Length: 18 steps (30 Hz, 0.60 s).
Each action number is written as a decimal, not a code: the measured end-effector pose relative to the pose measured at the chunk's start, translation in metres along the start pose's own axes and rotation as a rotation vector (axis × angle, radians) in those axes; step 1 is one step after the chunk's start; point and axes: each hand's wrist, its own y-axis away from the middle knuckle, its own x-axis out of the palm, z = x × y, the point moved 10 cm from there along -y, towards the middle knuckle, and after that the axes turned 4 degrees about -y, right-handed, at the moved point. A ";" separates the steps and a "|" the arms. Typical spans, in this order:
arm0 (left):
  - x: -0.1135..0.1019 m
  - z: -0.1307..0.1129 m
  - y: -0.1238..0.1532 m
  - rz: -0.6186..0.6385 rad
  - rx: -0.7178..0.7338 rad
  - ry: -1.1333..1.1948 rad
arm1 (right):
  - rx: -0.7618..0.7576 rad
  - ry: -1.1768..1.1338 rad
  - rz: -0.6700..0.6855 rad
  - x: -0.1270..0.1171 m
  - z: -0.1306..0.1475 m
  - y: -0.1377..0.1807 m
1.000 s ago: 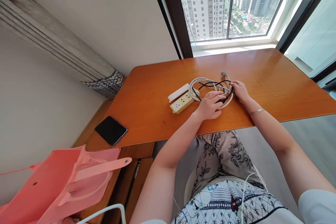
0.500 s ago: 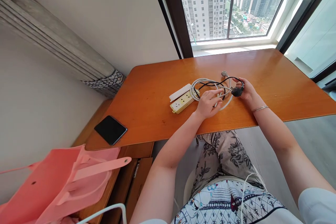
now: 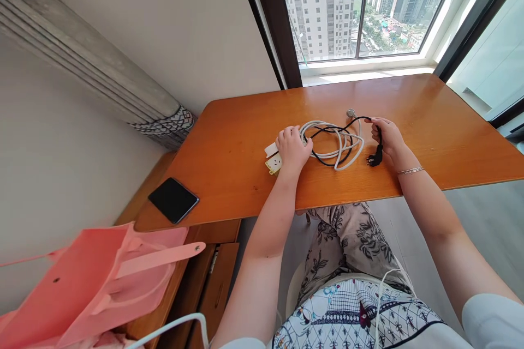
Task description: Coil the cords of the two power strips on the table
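Note:
My left hand (image 3: 293, 147) is wrapped over the yellowed white power strip (image 3: 274, 163), gripping it and hiding most of its sockets. A white oblong piece (image 3: 271, 150) lies against the strip's far side, mostly hidden by that hand. To the right spreads a loosely coiled white cable (image 3: 343, 159), its grey plug (image 3: 351, 113) resting at the far side. A black power cord (image 3: 327, 128) tangles through the coil. Between the fingers of my right hand (image 3: 387, 135) a stretch of this cord is pinched, and its black plug (image 3: 375, 158) dangles beneath them.
The brown wooden table (image 3: 229, 174) carries a black-screened tablet or phone (image 3: 173, 200) near its left front corner. A pink bag (image 3: 102, 283) stands open at the lower left, beside wooden drawers (image 3: 219, 289). A window (image 3: 360, 11) lies beyond the far edge.
My left hand has moved left from the cable coil onto the power strip. My right hand now pinches the black cord higher up, and its plug has swung down to hang.

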 end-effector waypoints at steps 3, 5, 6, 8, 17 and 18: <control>-0.002 -0.002 0.002 -0.007 0.003 -0.015 | -0.129 0.136 -0.069 -0.004 0.011 0.001; -0.002 0.000 0.000 -0.026 -0.001 0.011 | -0.176 0.197 -0.076 -0.003 0.014 0.000; -0.001 0.003 -0.001 -0.036 -0.005 0.033 | -0.195 0.218 -0.070 -0.002 0.014 0.000; -0.001 0.007 -0.004 -0.055 -0.006 0.091 | -0.230 0.257 -0.063 -0.001 0.014 -0.001; 0.001 0.011 -0.011 -0.072 0.041 0.409 | -0.405 0.546 -0.089 0.000 0.019 -0.001; 0.002 0.011 -0.011 -0.061 0.041 0.439 | -0.416 0.565 -0.083 0.002 0.019 -0.001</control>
